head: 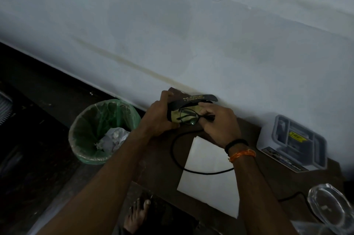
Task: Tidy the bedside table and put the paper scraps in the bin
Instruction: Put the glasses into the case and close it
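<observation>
My left hand (159, 117) grips an open black glasses case (193, 99) with gold lettering, held over the back left of the dark wooden bedside table (275, 177). My right hand (220, 123) holds a pair of black round glasses (188, 117) at the case's mouth, against a yellow cloth (175, 117) inside it. A white sheet of paper (206, 175) lies on the table below my hands, with a black cable (178, 160) looping over it. The bin (103, 131) with a green liner stands on the floor left of the table and holds crumpled paper scraps (113, 139).
A white box with a clear plastic window (295, 144) sits at the table's back right against the wall. A clear glass dish (331, 208) is at the front right. My bare foot (136, 217) is on the dark floor below the table edge.
</observation>
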